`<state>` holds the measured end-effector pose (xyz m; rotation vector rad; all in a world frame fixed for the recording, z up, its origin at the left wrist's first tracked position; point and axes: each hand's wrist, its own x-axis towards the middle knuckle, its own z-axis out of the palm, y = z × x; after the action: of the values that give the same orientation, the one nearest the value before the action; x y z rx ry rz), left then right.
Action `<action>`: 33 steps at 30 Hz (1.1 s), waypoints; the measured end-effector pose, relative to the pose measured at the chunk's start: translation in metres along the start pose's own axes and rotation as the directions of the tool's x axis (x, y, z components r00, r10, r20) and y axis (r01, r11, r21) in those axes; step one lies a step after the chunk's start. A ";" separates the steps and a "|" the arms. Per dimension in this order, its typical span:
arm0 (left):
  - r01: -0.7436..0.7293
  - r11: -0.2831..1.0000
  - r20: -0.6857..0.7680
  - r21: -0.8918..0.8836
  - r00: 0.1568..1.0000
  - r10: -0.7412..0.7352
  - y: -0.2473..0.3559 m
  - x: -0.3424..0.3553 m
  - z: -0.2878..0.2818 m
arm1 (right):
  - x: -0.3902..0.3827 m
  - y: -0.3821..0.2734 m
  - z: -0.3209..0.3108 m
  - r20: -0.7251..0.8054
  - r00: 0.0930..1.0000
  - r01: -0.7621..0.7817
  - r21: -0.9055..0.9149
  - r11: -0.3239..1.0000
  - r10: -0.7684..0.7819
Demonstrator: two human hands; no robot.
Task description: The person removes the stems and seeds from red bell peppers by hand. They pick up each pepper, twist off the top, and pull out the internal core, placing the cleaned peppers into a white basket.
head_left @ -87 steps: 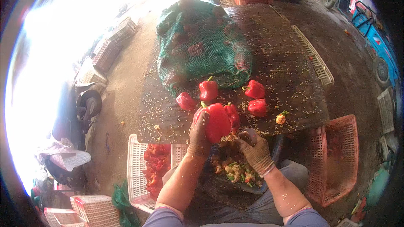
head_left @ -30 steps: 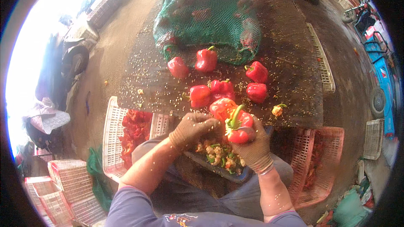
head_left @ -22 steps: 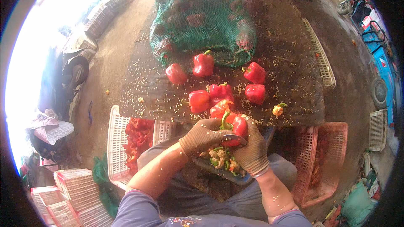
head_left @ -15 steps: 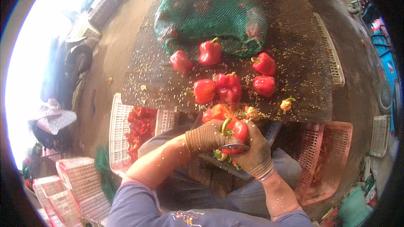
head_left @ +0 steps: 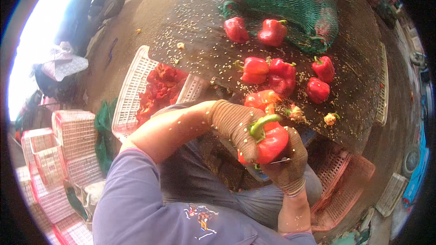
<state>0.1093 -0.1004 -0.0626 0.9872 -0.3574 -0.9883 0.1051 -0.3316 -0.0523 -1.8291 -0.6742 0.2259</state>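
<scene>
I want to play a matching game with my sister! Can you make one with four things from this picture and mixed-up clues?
1. Left hand
2. Net bag
3. White crate
4. Held pepper

A. Green mesh
B. Red, with a curved green stem
C. Brown-gloved
D. Holding red pieces

Pairs: 1-C, 2-A, 3-D, 4-B
</scene>
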 end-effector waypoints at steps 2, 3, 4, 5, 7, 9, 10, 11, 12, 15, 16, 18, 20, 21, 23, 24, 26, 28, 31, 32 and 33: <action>-0.015 0.999 -0.041 -0.030 0.999 0.014 -0.019 -0.002 -0.008 | 0.002 -0.001 -0.001 0.034 0.999 -0.022 0.039 0.999 0.020; 0.001 1.000 -0.097 -0.017 0.995 -0.002 -0.024 -0.002 -0.011 | 0.003 -0.002 -0.004 0.039 0.999 -0.020 0.014 1.000 0.019; 0.018 1.000 -0.154 -0.003 0.988 -0.019 -0.028 -0.003 -0.013 | 0.004 -0.003 -0.006 0.043 0.999 -0.017 -0.010 1.000 0.017; 0.023 0.996 -0.214 0.081 0.977 -0.005 -0.015 0.002 -0.010 | 0.005 -0.001 -0.008 0.025 0.997 -0.066 -0.029 0.997 0.066; 0.138 0.975 -0.398 0.172 0.916 -0.059 -0.001 0.007 -0.009 | 0.004 0.006 -0.008 -0.019 0.986 -0.164 -0.061 0.985 0.163; 0.277 0.952 -0.536 0.134 0.828 -0.165 0.000 0.007 -0.017 | 0.001 0.010 -0.010 -0.045 0.966 -0.254 0.050 0.966 0.256; 0.325 0.945 -0.452 0.048 0.850 -0.269 0.003 0.006 -0.018 | 0.000 0.011 -0.011 -0.055 0.952 -0.294 0.107 0.950 0.301; 0.160 0.987 -0.405 0.002 0.903 -0.145 0.000 0.010 -0.011 | 0.000 0.013 -0.013 -0.079 0.976 -0.203 -0.028 0.979 0.201; -0.004 0.998 -0.364 -0.058 0.931 -0.018 0.002 0.013 0.002 | 0.001 0.013 -0.014 -0.082 0.973 -0.218 -0.004 0.976 0.217; -0.206 0.952 -0.281 -0.228 0.950 0.138 0.015 0.021 0.014 | 0.002 0.012 -0.015 -0.091 0.964 -0.249 0.028 0.968 0.251; -0.264 0.932 -0.264 -0.249 0.944 0.197 0.015 0.024 0.014 | 0.001 0.014 -0.014 -0.100 0.963 -0.248 0.016 0.969 0.249; -0.250 0.920 -0.294 -0.301 0.942 0.160 0.006 0.035 0.012 | 0.001 0.020 -0.012 -0.125 0.959 -0.254 0.022 0.967 0.254; -0.314 0.905 -0.373 -0.286 0.907 0.197 -0.001 0.040 0.015 | 0.003 0.023 -0.010 -0.141 0.951 -0.271 0.063 0.961 0.277; -0.323 0.917 -0.397 -0.233 0.893 0.214 -0.001 0.039 0.014 | 0.005 0.019 -0.012 -0.140 0.962 -0.241 -0.030 0.970 0.234; -0.254 0.940 -0.401 -0.227 0.904 0.147 0.001 0.029 0.015 | 0.010 0.005 -0.018 -0.122 0.981 -0.171 -0.212 0.962 0.148; -0.218 0.950 -0.403 -0.224 0.908 0.113 0.000 0.023 0.015 | 0.009 0.007 -0.019 -0.090 0.986 -0.154 -0.133 0.979 0.143; -0.185 0.965 -0.328 -0.186 0.937 0.116 -0.003 0.010 0.005 | 0.007 0.014 -0.018 -0.040 0.991 -0.123 0.038 0.992 0.125; -0.210 0.953 -0.233 -0.219 0.959 0.158 0.001 -0.003 0.001 | 0.007 0.015 -0.022 0.056 0.979 -0.201 0.155 0.967 0.195; -0.073 0.971 -0.142 -0.229 0.989 0.041 0.014 -0.015 -0.004 | -0.005 0.029 -0.014 0.109 0.935 -0.354 0.374 0.857 0.338; -0.015 0.971 -0.114 -0.238 0.993 -0.012 0.014 -0.017 -0.005 | -0.004 0.026 -0.018 0.116 0.939 -0.344 0.322 0.882 0.324; -0.014 0.988 -0.080 -0.153 0.997 0.001 0.015 -0.016 -0.003 | 0.002 0.021 -0.025 0.125 0.942 -0.334 0.268 0.904 0.311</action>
<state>0.1107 -0.0826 -0.0498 0.8819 -0.2151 -0.9521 0.1247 -0.3550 -0.0621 -1.6478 -0.3633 0.5895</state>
